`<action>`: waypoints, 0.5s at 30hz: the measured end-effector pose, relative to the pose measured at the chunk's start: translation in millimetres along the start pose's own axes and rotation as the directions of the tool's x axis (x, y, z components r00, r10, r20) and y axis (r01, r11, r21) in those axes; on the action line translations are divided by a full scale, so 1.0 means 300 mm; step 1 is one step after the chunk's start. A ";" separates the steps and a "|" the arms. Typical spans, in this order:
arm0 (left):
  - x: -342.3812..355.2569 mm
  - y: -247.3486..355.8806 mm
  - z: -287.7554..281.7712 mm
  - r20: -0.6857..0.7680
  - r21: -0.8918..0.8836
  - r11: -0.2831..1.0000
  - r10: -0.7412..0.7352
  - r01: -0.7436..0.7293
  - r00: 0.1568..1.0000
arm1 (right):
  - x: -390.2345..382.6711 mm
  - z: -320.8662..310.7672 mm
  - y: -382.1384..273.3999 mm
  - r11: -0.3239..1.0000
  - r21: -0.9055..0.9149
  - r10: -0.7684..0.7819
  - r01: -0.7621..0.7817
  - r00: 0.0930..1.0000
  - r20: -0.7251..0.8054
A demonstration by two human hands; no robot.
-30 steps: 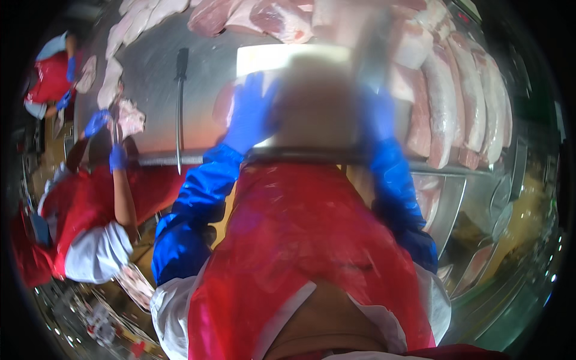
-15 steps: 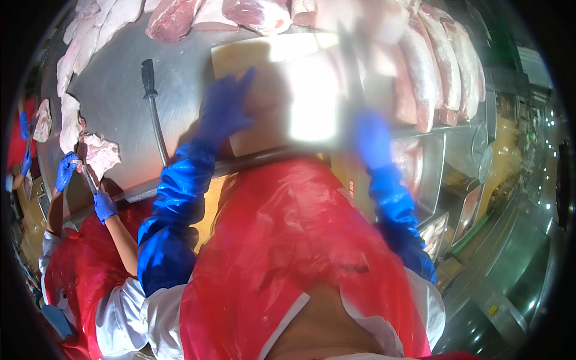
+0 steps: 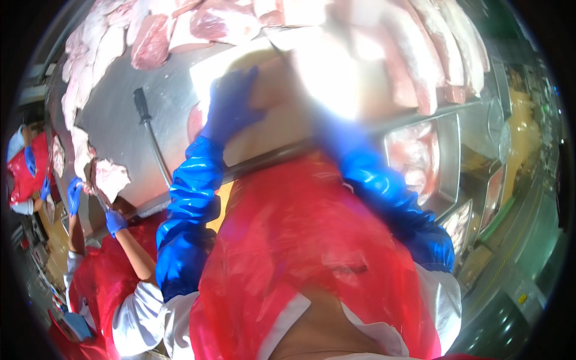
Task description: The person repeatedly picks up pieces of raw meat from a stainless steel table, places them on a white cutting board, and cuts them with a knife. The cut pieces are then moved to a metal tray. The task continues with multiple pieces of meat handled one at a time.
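On the white cutting board [image 3: 252,150] lies a pale pink slab of meat [image 3: 275,81], partly washed out by glare. My left hand [image 3: 235,105], in a blue glove, rests on its left side with fingers spread. My right hand [image 3: 341,132], also gloved and smeared by motion, is closed at the board's near right side. From it a blurred knife [image 3: 293,67] slants up and left over the meat; its handle is hidden in the hand. A small reddish piece of meat [image 3: 195,122] shows beside my left wrist.
A sharpening steel [image 3: 151,138] with a black handle lies left on the metal table [image 3: 123,102]. Meat cuts [image 3: 223,23] line the far edge; long pieces [image 3: 414,54] lie right. A metal bin [image 3: 451,162] holds meat. At left, a co-worker's gloved hands [image 3: 116,222] work on meat.
My right hand has swung left toward the middle of the board, and the knife now slants leftward. My left hand stays on the meat. The whole view has shifted slightly.
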State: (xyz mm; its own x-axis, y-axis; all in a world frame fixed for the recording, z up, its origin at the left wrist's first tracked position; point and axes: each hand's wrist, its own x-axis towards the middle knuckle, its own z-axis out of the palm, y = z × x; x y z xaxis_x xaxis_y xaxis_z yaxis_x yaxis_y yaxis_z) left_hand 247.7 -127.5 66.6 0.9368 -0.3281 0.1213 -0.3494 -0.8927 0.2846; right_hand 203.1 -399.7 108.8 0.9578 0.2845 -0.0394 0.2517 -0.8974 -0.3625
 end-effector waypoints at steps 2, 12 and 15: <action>0.019 -0.007 0.007 0.013 -0.055 0.998 -0.009 0.010 1.000 | -0.006 -0.059 -0.012 0.997 0.046 0.060 -0.063 0.996 0.062; 0.063 0.017 -0.012 0.140 0.023 0.999 -0.032 0.029 0.990 | -0.069 -0.070 0.060 0.978 0.118 0.122 -0.171 0.933 0.339; 0.051 0.006 0.016 0.088 0.023 1.000 -0.006 0.004 0.996 | 0.177 0.046 -0.001 0.986 0.063 0.130 -0.157 0.940 0.317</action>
State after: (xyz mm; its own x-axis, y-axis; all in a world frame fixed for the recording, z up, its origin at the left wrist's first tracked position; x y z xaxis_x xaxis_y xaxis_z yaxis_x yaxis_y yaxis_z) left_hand 261.6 -135.7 64.3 0.9364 -0.3490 0.0356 -0.3457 -0.9006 0.2634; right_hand 251.9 -379.8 93.8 0.8887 0.2577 -0.3793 0.0886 -0.9081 -0.4093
